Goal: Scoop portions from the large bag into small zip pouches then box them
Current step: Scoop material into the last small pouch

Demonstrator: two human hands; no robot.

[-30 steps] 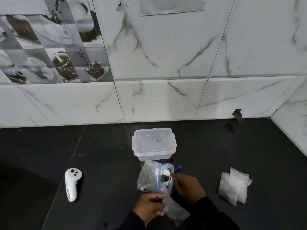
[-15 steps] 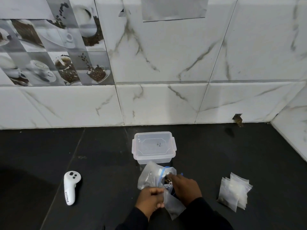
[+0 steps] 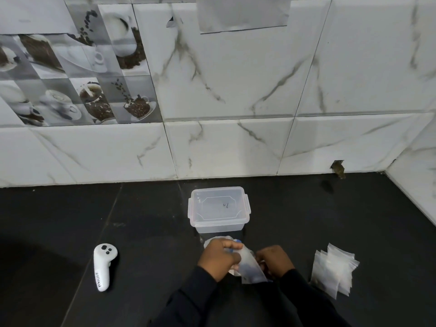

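The large bag (image 3: pixel 218 240) sits on the dark desk (image 3: pixel 146 232) right in front of you, mostly hidden under your left hand (image 3: pixel 218 259) – only a crumpled bit of clear plastic and a speck of blue zip poke out above your knuckles. Your left hand has its fingers curled round the top of a small zip pouch (image 3: pixel 250 268), which hangs between both hands with something dark showing through it. So you look to be mid-fill on this one, or just about to seal it.

Your right hand (image 3: pixel 274 260) is curled up against the pouch's other edge, but its fingertips are tucked behind the plastic. I honestly can't tell if it's pinching the pouch, a scoop or nothing.

Progress-wise, I'd say you're early. The clear box (image 3: pixel 218 208) just behind the bag has its lid on, and I can't see any pouches through it. The stack of spare pouches (image 3: pixel 333 270) off to your right looks flat and unfilled – so most of the scooping, all of the boxing and getting that lid off are left to do. The white controller (image 3: pixel 103 265) on your left is well out of the way.
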